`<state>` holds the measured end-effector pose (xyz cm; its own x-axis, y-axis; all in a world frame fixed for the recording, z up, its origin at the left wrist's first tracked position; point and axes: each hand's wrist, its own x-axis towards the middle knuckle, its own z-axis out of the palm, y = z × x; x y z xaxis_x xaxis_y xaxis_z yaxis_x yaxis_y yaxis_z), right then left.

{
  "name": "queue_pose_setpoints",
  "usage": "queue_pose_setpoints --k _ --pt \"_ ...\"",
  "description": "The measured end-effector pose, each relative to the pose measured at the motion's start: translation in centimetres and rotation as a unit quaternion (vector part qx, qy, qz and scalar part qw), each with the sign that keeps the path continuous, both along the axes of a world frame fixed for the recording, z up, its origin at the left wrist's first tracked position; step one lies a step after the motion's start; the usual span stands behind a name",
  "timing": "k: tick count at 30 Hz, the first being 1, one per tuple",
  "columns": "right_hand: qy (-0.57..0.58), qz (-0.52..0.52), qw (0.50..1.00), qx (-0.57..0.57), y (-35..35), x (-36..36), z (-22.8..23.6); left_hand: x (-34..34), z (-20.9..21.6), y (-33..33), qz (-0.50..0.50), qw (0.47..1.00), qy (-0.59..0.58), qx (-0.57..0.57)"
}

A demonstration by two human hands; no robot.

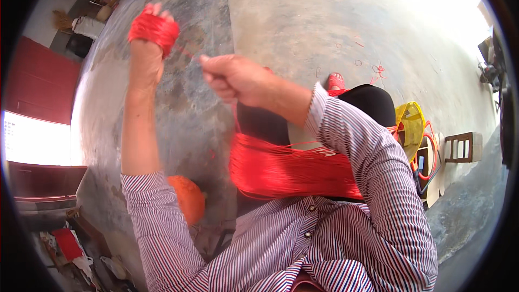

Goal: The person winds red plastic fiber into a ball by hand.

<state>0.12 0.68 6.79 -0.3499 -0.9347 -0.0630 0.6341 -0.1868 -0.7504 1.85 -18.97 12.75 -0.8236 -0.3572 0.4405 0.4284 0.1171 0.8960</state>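
Observation:
My left hand (154, 32) is raised at the upper left, with many turns of red cord (153, 31) wound round it; its fingertips stick out above the turns, slightly blurred. To its right, my right hand (232, 75) is closed in a pinch on the same cord. A short stretch runs between the two hands, and another strand drops from the right hand to my lap. Across my thighs lies a thick red skein of cord (292, 170), blurred at its left end and partly hidden by my right forearm.
An orange round object (187, 199) is on the floor beside my left elbow. Right of my knee are a yellow bag (411, 127) and a small wooden stool (464, 147). Cord scraps (379, 70) lie on the concrete floor ahead. Dark red furniture (40, 81) stands at the left.

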Motion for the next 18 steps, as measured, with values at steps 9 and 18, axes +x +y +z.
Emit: queue_pose_setpoints --k 9,18 --pt "0.134 -0.182 0.97 0.091 -6.1 -2.5 -1.1 10.8 -3.3 -7.1 -0.076 0.772 -0.242 -0.583" --pt "0.286 -0.128 0.938 0.148 0.7 -6.8 -2.4 0.6 4.1 -3.4 -0.032 0.966 0.021 0.257"
